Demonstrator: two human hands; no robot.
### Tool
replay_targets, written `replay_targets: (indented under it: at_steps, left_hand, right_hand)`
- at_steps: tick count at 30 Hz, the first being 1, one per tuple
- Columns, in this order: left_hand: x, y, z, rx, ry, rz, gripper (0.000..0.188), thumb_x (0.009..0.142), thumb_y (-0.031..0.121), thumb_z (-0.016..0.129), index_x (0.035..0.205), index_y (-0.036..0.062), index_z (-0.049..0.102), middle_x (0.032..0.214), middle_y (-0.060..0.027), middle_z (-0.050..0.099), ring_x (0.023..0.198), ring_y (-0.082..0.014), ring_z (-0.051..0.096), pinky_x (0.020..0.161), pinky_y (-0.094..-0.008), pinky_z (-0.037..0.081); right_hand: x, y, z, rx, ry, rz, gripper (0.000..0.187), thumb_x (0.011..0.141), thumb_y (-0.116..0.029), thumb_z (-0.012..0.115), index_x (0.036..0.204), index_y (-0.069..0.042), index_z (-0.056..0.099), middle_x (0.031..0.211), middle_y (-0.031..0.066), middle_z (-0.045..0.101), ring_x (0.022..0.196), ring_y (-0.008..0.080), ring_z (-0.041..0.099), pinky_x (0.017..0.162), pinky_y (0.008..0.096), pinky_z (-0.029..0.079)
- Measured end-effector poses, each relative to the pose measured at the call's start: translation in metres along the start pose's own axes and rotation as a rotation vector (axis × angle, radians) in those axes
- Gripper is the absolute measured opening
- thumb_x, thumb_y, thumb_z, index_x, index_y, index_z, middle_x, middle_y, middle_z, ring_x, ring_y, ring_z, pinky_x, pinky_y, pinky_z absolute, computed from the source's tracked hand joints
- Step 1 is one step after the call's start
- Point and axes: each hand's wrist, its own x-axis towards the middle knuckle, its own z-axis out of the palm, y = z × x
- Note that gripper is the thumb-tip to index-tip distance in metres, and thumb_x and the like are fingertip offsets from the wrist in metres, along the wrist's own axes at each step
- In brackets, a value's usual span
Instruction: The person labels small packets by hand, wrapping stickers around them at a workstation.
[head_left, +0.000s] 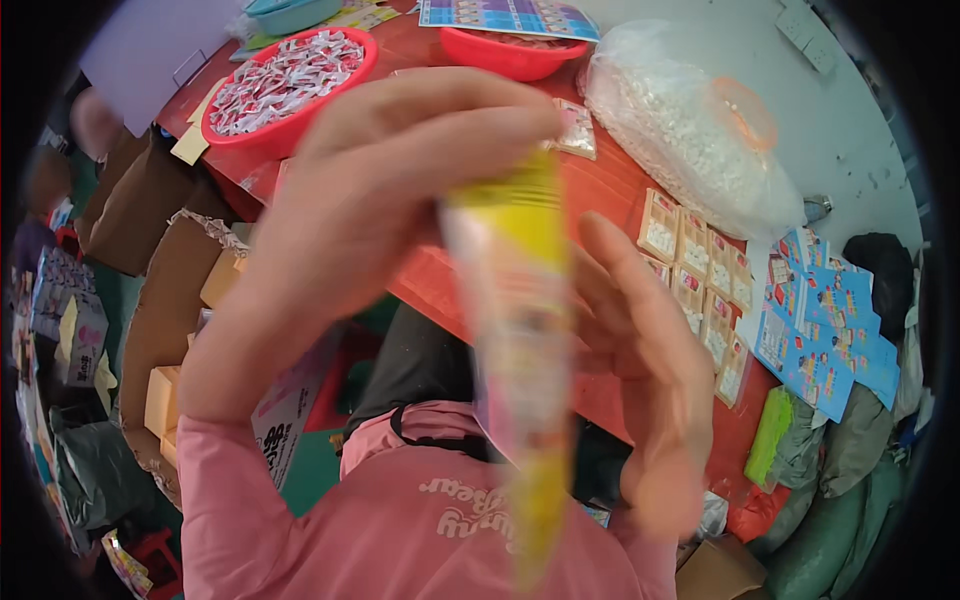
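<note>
My left hand [400, 150] is raised in the middle of the view, its fingers closed around the top end of a yellow and pink printed packet [515, 300]. The packet hangs down narrow and nearly edge-on, smeared by motion. Just to its right my right hand [655, 360] is held up, its fingers stretched out and slightly curved. Some of those fingertips go behind the packet, so I cannot tell whether they touch it. Past the right hand, small trays of white pieces [690, 250] lie in rows on the red table [620, 180].
A red basin [365, 45] full of small wrapped sachets stands far left. Another red basin [515, 60] sits under a printed sheet. A clear bag of white pieces [690, 120] lies far right, with blue printed cards [825, 330] nearer. An open carton [150, 330] stands to my left.
</note>
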Motion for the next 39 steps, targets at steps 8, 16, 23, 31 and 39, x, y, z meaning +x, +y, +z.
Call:
replay_targets:
  at_steps: [8, 16, 23, 31, 39]
  left_hand:
    - [0.033, -0.015, 0.077, 0.365, -0.326, 0.522, 0.048, 0.083, 0.040, 0.061, 0.105, -0.0025, 0.058, 0.082, -0.0170, 0.061, 0.078, -0.0245, 0.062, 0.067, -0.0373, 0.048]
    - [0.041, -0.129, -0.014, 0.595, -0.665, -0.152, 0.046, 0.080, 0.037, 0.067, 0.105, -0.0007, 0.059, 0.086, -0.0082, 0.063, 0.079, -0.0172, 0.061, 0.068, -0.0317, 0.049]
    - [0.018, -0.216, -0.004, 0.118, -0.408, -0.561, 0.021, 0.086, 0.019, 0.062, 0.091, -0.0012, 0.060, 0.079, -0.0045, 0.062, 0.070, -0.0086, 0.060, 0.051, -0.0209, 0.050]
    - [0.003, -0.239, 0.019, 0.172, -0.228, -0.434, 0.023, 0.092, 0.014, 0.050, 0.089, -0.0074, 0.059, 0.072, -0.0077, 0.061, 0.064, -0.0124, 0.062, 0.050, -0.0247, 0.054]
    - [0.012, -0.238, 0.032, 0.219, -0.296, -0.380, 0.025, 0.094, 0.016, 0.047, 0.086, -0.0059, 0.056, 0.068, -0.0102, 0.059, 0.057, -0.0170, 0.063, 0.044, -0.0266, 0.050]
  right_hand:
    - [-0.048, -0.020, -0.047, -0.235, 0.491, -0.235, 0.067, 0.061, -0.002, 0.050, 0.126, 0.011, 0.039, 0.103, 0.0169, 0.060, 0.085, 0.0212, 0.064, 0.075, 0.0277, 0.051]
    - [-0.135, 0.087, -0.172, 0.044, 0.734, -0.097, 0.066, 0.061, -0.004, 0.049, 0.126, 0.004, 0.042, 0.096, 0.0104, 0.061, 0.072, 0.0164, 0.062, 0.065, 0.0260, 0.052]
    - [-0.157, 0.144, -0.196, -0.142, 0.841, 0.101, 0.038, 0.082, -0.003, 0.054, 0.119, 0.002, 0.048, 0.105, 0.0091, 0.060, 0.089, 0.0129, 0.058, 0.079, 0.0245, 0.046]
    - [-0.065, 0.104, -0.140, -1.101, 0.440, -0.091, 0.020, 0.080, -0.004, 0.060, 0.100, 0.000, 0.061, 0.106, 0.0146, 0.059, 0.096, 0.0276, 0.059, 0.082, 0.0331, 0.047]
    - [0.006, 0.153, -0.117, -1.231, 0.177, -0.369, 0.025, 0.073, -0.001, 0.064, 0.098, 0.001, 0.062, 0.098, 0.0123, 0.061, 0.085, 0.0286, 0.059, 0.072, 0.0368, 0.049]
